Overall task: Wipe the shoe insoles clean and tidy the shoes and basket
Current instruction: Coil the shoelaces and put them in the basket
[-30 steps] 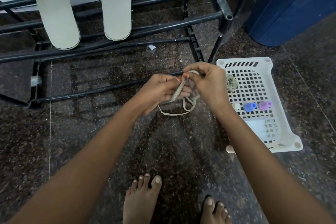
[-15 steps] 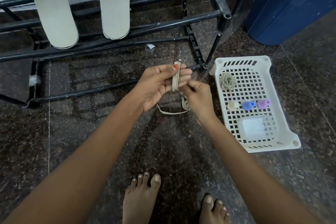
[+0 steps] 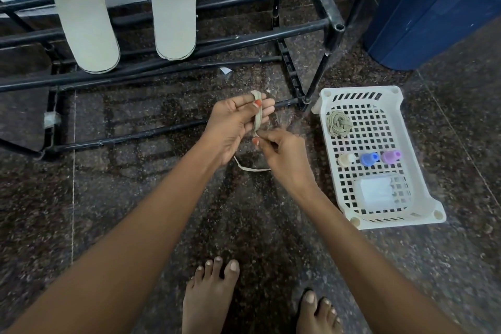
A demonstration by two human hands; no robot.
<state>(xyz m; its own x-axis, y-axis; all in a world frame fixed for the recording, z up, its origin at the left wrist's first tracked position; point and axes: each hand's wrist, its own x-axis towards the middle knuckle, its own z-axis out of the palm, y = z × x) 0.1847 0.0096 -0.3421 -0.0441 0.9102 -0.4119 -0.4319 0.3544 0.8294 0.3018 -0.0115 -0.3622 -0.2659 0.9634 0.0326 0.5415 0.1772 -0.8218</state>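
Note:
A beige shoelace (image 3: pixel 257 116) is wound over the fingers of my left hand (image 3: pixel 233 127), with the thumb pressing it in place. My right hand (image 3: pixel 279 153) pinches the lace just below the wound part, and a loose loop hangs down toward the floor. Two pale insoles (image 3: pixel 84 16) (image 3: pixel 172 8) lean on the bars of a black metal shoe rack (image 3: pixel 298 26). A white plastic basket (image 3: pixel 425 192) sits on the floor to the right. It holds a rolled-up beige lace (image 3: pixel 339 123), three small bottles (image 3: pixel 368 158) and a clear packet (image 3: pixel 378 192).
A dark blue bin (image 3: pixel 433 11) stands at the back right behind the basket. My bare feet (image 3: pixel 211 298) are on the dark speckled stone floor near the bottom edge. A scrap of white paper (image 3: pixel 225 70) lies under the rack.
My right hand has dropped from the top of the lace to below my left hand's fingers. More lace now sits wound round the left fingers and the hanging loop is shorter.

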